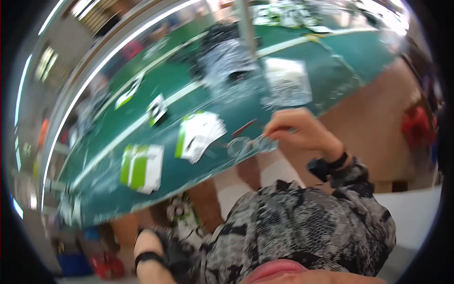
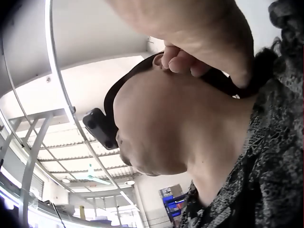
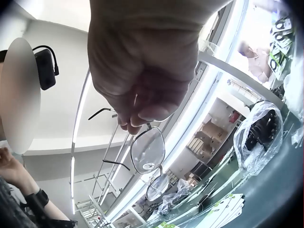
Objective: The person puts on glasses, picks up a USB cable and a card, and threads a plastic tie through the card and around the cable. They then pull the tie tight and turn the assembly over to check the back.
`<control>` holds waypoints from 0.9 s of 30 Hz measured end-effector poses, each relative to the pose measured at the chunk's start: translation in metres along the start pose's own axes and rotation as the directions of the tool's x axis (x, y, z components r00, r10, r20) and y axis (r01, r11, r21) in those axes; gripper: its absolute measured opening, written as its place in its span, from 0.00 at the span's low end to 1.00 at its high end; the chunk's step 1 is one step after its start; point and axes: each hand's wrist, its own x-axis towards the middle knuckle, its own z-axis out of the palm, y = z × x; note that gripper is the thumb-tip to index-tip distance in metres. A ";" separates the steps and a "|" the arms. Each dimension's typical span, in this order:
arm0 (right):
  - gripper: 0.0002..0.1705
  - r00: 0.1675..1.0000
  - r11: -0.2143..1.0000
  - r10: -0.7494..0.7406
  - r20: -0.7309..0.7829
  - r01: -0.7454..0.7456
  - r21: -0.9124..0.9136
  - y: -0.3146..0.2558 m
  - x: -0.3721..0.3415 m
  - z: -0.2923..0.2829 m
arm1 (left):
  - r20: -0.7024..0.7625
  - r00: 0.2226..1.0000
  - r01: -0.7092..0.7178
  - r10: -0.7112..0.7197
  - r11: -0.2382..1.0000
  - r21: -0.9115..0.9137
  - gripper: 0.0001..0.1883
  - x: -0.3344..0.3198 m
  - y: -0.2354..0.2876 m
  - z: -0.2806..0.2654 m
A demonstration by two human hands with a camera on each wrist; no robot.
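Observation:
My right hand pinches a pair of thin-framed eyeglasses over the front edge of the green table. In the right wrist view the glasses hang below curled fingers, both lenses showing and the temples spread out to the left. A small round mark sits on the upper lens. My left hand is raised to the side of the head, fingertips right at the ear and the black head strap. Whether those fingers grip anything, I cannot tell.
Two fanned stacks of white-and-green cards lie left of the glasses. A slim red item is beside them. Beyond sit a clear bag with white contents and a plastic bag with dark items. A post rises behind.

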 end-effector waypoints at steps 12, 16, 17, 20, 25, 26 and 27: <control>0.03 0.997 0.995 -0.081 0.010 0.080 0.053 -0.039 0.043 0.002 | 0.048 -0.155 0.961 -0.987 -0.139 0.238 0.26 -0.152 -0.052 -0.018; 0.05 0.990 0.993 -0.092 -0.109 0.100 0.070 -0.047 0.043 0.000 | 0.137 -0.077 0.959 -0.988 -0.036 0.281 0.14 -0.143 -0.060 -0.007; 0.06 0.980 0.989 -0.088 -0.180 0.107 0.098 -0.048 0.043 0.002 | 0.086 -0.060 0.974 -0.994 -0.040 0.221 0.11 -0.130 -0.061 -0.001; 0.07 0.958 0.981 -0.134 -0.253 0.164 0.102 -0.057 0.045 -0.001 | -0.046 0.050 0.989 -0.998 0.043 0.141 0.07 -0.097 -0.064 0.021; 0.10 0.888 0.924 -0.350 -0.298 0.380 0.048 -0.078 0.039 -0.007 | 0.035 0.322 0.896 -0.946 0.316 0.311 0.05 -0.073 -0.052 0.027; 0.10 0.891 0.906 -0.402 -0.210 0.421 0.049 -0.083 0.038 -0.012 | 0.033 0.354 0.890 -0.935 0.348 0.295 0.06 -0.070 -0.048 0.029; 0.10 0.882 0.884 -0.455 -0.125 0.464 0.056 -0.089 0.037 -0.016 | 0.036 0.387 0.881 -0.921 0.381 0.280 0.07 -0.066 -0.043 0.029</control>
